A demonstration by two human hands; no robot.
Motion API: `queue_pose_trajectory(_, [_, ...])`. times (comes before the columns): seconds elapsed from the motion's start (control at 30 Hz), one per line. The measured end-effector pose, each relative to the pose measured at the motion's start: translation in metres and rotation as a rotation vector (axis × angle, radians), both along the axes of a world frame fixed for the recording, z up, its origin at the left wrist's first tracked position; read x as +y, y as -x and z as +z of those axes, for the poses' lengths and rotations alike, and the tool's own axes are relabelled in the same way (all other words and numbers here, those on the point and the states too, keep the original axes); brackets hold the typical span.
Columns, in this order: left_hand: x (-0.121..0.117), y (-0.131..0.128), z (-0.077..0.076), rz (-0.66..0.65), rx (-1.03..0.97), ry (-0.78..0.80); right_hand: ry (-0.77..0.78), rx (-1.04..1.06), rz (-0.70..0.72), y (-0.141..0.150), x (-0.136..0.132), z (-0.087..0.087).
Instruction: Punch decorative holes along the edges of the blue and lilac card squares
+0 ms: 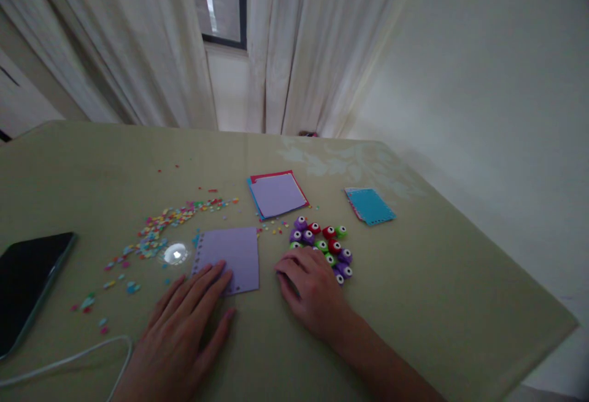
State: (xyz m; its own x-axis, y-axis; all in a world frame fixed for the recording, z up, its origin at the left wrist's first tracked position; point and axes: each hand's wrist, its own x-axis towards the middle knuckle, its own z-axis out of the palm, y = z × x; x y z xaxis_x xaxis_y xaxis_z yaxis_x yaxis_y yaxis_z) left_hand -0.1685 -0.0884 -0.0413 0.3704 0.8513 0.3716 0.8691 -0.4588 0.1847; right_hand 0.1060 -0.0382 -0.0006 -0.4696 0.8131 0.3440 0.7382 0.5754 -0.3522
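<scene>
My left hand point(188, 322) lies with its fingers stretched out, the fingertips resting on a square sheet of purple paper point(234, 251). Small holes run along the sheet's left edge, and a few sit near its bottom edge. To the right of the sheet, my right hand point(313, 291) is closed, thumb and fingertips together close to the tabletop. Whatever those fingers hold, if anything, is hidden. Just beyond and beside it sits a cluster of small round purple, red and green pieces with eye-like tops point(334, 246), partly covered by the hand.
Colourful paper bits point(156, 230) are scattered at left around a clear round disc point(175, 253). Stacked paper squares point(278, 194) lie behind, with a blue-topped stack point(370, 205) to the right. A dark-screened tablet point(32, 285) and white cable point(87, 351) occupy the left side.
</scene>
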Motion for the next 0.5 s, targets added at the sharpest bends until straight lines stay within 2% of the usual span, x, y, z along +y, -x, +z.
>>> queue_pose_trajectory(0.17, [0.001, 0.002, -0.002, 0.037, -0.089, 0.066, -0.034, 0.046, -0.071, -0.001, 0.003, -0.003])
queue_pose_trajectory(0.33, [0.002, 0.004, -0.008, 0.062, -0.066, 0.056, -0.067, 0.049, -0.178, -0.003, 0.006, -0.002])
queue_pose_trajectory(0.5, [0.003, 0.008, -0.013, 0.018, -0.068, 0.043, -0.069, 0.03, -0.262, -0.005, 0.01, -0.005])
